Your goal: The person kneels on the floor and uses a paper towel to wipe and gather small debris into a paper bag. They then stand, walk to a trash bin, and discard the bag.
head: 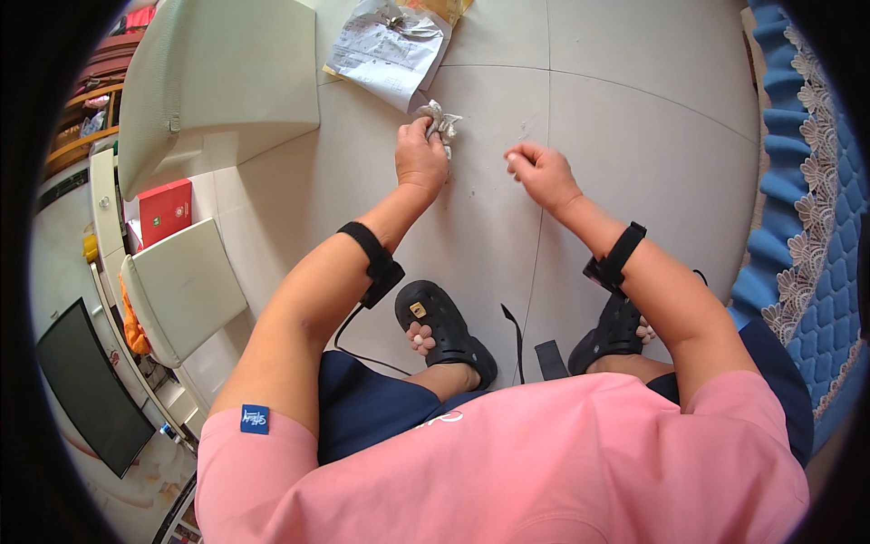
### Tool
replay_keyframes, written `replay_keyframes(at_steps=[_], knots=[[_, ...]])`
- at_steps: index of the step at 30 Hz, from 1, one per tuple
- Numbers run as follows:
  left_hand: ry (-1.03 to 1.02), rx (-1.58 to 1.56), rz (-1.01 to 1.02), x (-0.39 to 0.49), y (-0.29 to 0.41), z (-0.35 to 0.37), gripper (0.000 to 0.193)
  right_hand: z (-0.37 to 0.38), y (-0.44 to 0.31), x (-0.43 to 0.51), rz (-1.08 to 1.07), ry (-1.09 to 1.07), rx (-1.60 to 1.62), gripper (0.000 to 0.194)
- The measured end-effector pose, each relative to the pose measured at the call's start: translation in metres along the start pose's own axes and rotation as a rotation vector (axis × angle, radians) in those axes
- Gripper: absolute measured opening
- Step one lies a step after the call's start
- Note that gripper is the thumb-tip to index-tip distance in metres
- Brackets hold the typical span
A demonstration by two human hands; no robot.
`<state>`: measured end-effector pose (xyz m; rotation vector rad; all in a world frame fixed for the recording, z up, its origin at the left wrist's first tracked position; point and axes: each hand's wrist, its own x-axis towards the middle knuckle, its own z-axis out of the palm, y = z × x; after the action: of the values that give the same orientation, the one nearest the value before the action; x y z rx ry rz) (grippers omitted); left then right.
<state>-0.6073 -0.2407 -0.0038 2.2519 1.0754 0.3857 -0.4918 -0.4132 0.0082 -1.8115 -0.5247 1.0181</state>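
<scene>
My left hand (420, 155) grips a crumpled, soiled white tissue (443, 126) just above the tiled floor (496, 231). To the right, my right hand (540, 173) is held over the floor with its fingers curled in and the thumb against them; no object shows in it. Beyond my left hand lies a creased sheet of printed paper (387, 58) over yellowish paper, with dark debris and crumpled bits on top. Small dark specks and pale smears mark the floor between and beyond my hands.
A cream padded chair (224, 75) stands at the upper left, with a cream stool (190, 292) and a red box (163, 214) below it. A blue quilted bed skirt with lace (805, 204) borders the right. My black clogs (442, 333) and a black strap (550, 360) are near me.
</scene>
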Motion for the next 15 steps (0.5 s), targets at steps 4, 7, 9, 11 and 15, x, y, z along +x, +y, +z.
replay_keyframes(at_steps=[4,7,9,11,15], knots=[[0.072,0.086,-0.03,0.004,0.013,0.024,0.028,-0.008,0.0,0.016,0.028,0.066,0.126,0.02],[-0.114,-0.007,0.05,0.004,0.026,0.031,0.025,-0.009,-0.001,0.014,0.033,0.055,0.09,0.02],[-0.152,-0.119,0.033,0.007,0.033,0.026,0.024,-0.01,-0.006,0.013,0.05,0.063,0.142,0.022],[-0.23,-0.303,0.038,0.016,0.038,0.018,0.026,-0.011,-0.013,0.014,0.052,0.093,0.27,0.028],[-0.495,-0.871,-0.268,0.044,0.055,0.012,0.029,-0.023,-0.034,0.027,0.148,-0.004,0.564,0.042]])
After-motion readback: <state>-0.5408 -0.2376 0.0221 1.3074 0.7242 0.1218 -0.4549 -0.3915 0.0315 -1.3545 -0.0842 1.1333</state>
